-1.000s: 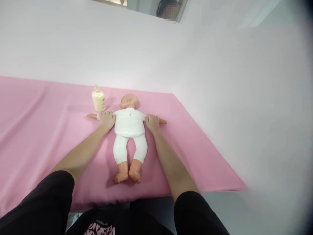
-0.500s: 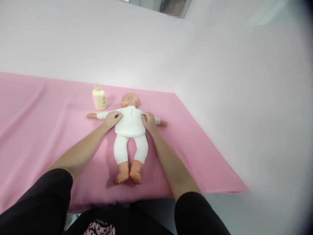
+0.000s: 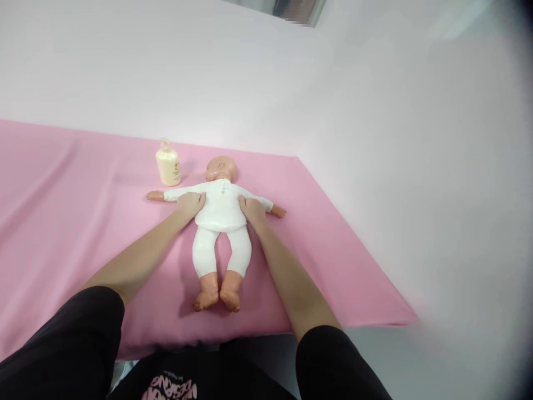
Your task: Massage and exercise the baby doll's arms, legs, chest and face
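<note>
A baby doll (image 3: 221, 210) in a white top and white leggings lies on its back on the pink sheet. Its arms are spread wide, its bare feet point at me and its head is turned to the left. My left hand (image 3: 191, 205) grips the side of its torso below the armpit, thumb on the chest. On the opposite side my right hand (image 3: 252, 209) holds the torso in the same way. The other fingers of both hands are mostly hidden at the doll's sides.
A pale yellow pump bottle (image 3: 169, 168) stands upright beyond the doll's outstretched arm on the left. The pink sheet (image 3: 83, 222) covers the table, whose far and right edges meet white walls (image 3: 395, 155). Part of a window or frame (image 3: 266, 5) shows at the top.
My thumbs and fingers have closed from a loose, lifted pose against the doll's sides. The doll and the bottle stay in place; the view has shifted slightly.
</note>
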{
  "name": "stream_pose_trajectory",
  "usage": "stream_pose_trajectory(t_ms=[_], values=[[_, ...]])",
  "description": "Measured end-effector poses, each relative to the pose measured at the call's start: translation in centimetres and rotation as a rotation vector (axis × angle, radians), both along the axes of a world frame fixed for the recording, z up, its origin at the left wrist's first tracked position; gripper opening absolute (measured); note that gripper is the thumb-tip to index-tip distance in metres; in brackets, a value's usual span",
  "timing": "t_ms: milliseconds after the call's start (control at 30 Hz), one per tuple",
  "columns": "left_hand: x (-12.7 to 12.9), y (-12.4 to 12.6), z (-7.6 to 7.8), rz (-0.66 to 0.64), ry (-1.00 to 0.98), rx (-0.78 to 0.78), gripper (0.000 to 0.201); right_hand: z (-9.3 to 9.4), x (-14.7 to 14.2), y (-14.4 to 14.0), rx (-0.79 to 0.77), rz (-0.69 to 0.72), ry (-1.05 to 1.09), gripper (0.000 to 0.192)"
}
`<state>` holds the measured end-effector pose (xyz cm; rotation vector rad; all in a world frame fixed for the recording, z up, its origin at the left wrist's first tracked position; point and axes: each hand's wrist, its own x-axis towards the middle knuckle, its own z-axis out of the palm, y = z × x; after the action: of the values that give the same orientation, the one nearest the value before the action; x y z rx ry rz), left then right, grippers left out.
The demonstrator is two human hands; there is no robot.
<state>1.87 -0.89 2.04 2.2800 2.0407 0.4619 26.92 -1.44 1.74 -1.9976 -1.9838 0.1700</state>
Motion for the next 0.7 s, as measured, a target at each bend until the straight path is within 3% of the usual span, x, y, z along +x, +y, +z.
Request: stream_pose_trajectory(t_ms=[233,400,567,700], values=[[1.4,-1.7,1.0,0.011,0.148,-0.008,0.066,0.6,-0.3,-0.7,-0.048,0.013,0.028,0.080],[2.3,-2.6,0.7,0.039,0.176,-0.029,0.052,0.4,-0.3,-0.6,-0.007,0.034,0.037,0.077],[2.9,-2.9,0.0,0.145,0.113,-0.057,0.057,0.8,-0.4,-0.8,-0.002,0.002,0.040,0.073],[2.5,-2.7,0.4,0.234,0.050,-0.213,0.072,0.9,-0.5,-1.0,-0.006,-0.001,0.065,0.071]])
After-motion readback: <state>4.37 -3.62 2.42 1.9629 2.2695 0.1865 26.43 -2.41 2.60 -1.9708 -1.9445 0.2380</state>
